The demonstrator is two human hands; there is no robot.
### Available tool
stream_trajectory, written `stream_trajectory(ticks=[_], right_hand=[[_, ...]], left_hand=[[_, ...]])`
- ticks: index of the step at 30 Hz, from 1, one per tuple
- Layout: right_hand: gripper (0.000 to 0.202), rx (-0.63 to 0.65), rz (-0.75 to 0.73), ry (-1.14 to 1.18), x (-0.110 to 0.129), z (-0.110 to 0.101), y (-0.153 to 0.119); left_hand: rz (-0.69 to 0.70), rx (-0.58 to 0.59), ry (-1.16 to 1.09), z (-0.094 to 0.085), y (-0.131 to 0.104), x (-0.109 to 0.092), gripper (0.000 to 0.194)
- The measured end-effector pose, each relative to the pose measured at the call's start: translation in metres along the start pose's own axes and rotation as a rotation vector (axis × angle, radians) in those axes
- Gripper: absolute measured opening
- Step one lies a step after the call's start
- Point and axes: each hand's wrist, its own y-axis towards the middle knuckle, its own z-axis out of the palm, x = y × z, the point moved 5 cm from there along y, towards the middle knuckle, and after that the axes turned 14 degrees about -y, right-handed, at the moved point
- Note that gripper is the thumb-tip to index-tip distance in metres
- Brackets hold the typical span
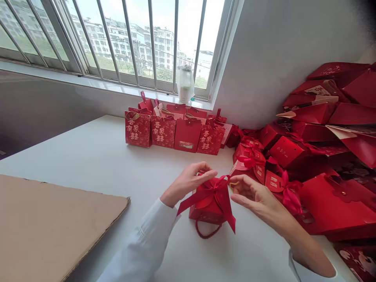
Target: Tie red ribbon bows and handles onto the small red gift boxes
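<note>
A small red gift box (pixel 205 211) stands on the white table (pixel 141 176), with a red ribbon bow (pixel 216 190) tied on its top and a dark red cord handle (pixel 208 236) hanging at its near side. My left hand (pixel 190 180) is bent over the box's left upper edge, thumb by the bow; its fingertips are partly hidden behind the bow, so its hold is unclear. Just right of the bow is my right hand (pixel 252 194), thumb and fingers apart, its fingertips near a ribbon loop.
Several red gift bags (pixel 163 131) stand in a row below the barred window. A large pile of red boxes (pixel 289 152) fills the right side. Brown cardboard (pixel 58 227) lies at the left. A jar (pixel 185 84) is on the sill.
</note>
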Motion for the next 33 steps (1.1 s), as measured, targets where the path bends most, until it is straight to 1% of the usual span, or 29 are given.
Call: stream_trajectory(ticks=[2,3,5,8,12,17,19,23,26,28,30,31,33], right_hand=[[0.034,-0.11,-0.019,-0.043,0.003,-0.011,0.007],[0.035,-0.14,-0.031,-0.06,0.006,-0.014,0.011],[0.037,-0.15,-0.072,-0.09,0.014,-0.017,0.02],[0.035,-0.094,-0.175,-0.152,0.031,-0.011,0.031],[0.022,-0.015,-0.273,-0.207,0.045,-0.001,0.037],[0.008,0.067,-0.282,-0.168,0.044,0.009,0.037],[0.005,0.074,-0.298,-0.185,0.043,0.011,0.037],[0.004,0.08,-0.323,-0.207,0.042,0.014,0.039],[0.005,0.095,-0.308,-0.159,0.041,0.012,0.039],[0.012,0.11,-0.297,-0.119,0.042,0.008,0.037],[0.016,0.131,-0.296,-0.109,0.042,0.002,0.036],[0.016,0.143,-0.3,-0.114,0.042,0.0,0.035],[0.015,0.167,-0.311,-0.124,0.041,-0.004,0.034]], left_hand=[[0.021,-0.002,0.027,-0.01,-0.001,-0.005,0.034],[0.03,0.014,0.053,-0.014,-0.002,-0.006,0.032],[0.026,0.072,0.105,-0.019,-0.002,-0.006,0.029],[0.016,0.122,0.147,-0.021,-0.001,-0.002,0.026],[0.033,0.098,0.151,-0.018,0.002,0.003,0.021],[0.073,0.006,0.137,-0.016,0.005,0.004,0.018],[0.08,-0.019,0.132,-0.016,0.005,0.004,0.018],[0.073,-0.046,0.113,-0.013,0.007,0.006,0.017],[0.081,-0.068,0.117,-0.013,0.008,0.007,0.015],[0.108,-0.116,0.139,-0.016,0.007,0.004,0.011],[0.167,-0.144,0.2,-0.019,0.004,-0.005,0.011],[0.203,-0.127,0.247,-0.019,0.001,-0.01,0.011],[0.255,-0.022,0.364,-0.015,-0.005,-0.02,0.012]])
